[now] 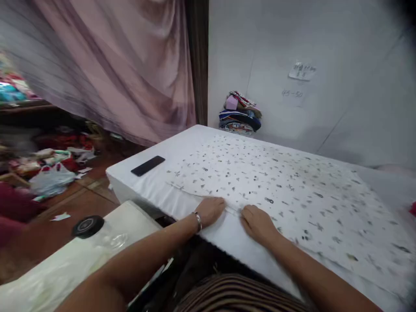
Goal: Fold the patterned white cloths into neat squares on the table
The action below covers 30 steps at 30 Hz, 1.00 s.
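A large white fabric sheet (pixel 247 173) with a small dark print lies spread over the white-covered table (pixel 185 208). At its near edge, my left hand (pixel 211 209) is closed, fingers bent down on the hem; a silver bracelet circles that wrist. A short way to the right, my right hand (pixel 258 222) is likewise closed on the same edge. A narrow strip of the edge runs between the two hands. The fingertips are partly hidden under the knuckles.
A black phone (pixel 148 166) lies on the table's left part. Lower left stands a cream surface (pixel 130 221) bearing a round black object (pixel 87 226). Folded cloths (pixel 240 113) are stacked beyond the far edge by the wall. A pink curtain (pixel 139 65) hangs left; bags (pixel 52 180) litter the floor.
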Each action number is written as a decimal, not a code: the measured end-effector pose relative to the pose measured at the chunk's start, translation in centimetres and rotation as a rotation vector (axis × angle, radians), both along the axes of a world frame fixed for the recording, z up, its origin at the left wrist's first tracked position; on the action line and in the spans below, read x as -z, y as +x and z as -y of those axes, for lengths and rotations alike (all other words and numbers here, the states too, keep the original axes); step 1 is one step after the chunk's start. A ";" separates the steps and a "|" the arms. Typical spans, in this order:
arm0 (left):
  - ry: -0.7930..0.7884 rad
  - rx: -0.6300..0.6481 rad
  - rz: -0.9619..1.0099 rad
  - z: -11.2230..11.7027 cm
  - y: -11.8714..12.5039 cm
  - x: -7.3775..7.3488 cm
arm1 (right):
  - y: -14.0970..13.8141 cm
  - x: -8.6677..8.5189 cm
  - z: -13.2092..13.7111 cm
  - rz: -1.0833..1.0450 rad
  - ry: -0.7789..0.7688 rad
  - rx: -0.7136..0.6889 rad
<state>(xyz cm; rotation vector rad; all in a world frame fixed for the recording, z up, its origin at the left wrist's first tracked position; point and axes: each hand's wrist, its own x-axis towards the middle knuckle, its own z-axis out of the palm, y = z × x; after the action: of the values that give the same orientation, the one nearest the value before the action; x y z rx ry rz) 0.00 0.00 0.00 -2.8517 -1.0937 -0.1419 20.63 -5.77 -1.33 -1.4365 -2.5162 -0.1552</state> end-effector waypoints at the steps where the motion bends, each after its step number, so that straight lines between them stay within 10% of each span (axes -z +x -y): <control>1: 0.002 -0.025 0.006 0.2 -0.2 -0.1 | 0.0 0.0 0.0 -0.006 0.010 -0.012; 30: 0.098 0.060 0.395 0.7 -1.2 -0.9 | -0.1 -0.5 0.5 0.074 0.242 -0.047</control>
<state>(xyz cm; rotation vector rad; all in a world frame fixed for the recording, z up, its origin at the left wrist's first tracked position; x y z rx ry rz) -1.18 -0.74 0.90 -2.8369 -1.0216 -0.7673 20.51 -6.27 -0.88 -1.2971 -2.4839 -0.4939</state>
